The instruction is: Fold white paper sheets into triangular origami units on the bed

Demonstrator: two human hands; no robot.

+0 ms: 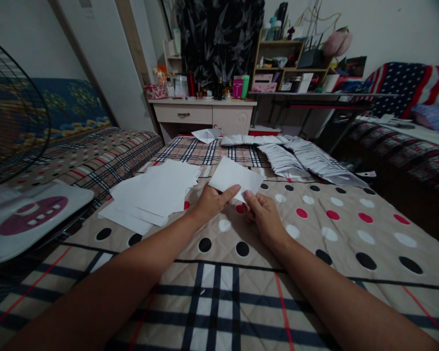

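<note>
One flat, white, rectangular piece of paper [231, 174] is pinched over the beige polka-dotted quilt [310, 231], its long axis slanting from far left to near right. The left hand [215, 200] grips its near-left edge; the right hand [262, 210], close beside, clamps the near-right corner. Loose white paper sheets [161, 187] lie leftward.

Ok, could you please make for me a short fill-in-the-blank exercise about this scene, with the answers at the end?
1. The left hand and right hand together hold a white piece of ____.
2. The flat stack lies nearer to the ____ hand.
3. The dots on the bedspread are black, white and ____.
4. The flag cloth is on the picture's ____ side.

Missing words: paper; left; red; right.
</note>
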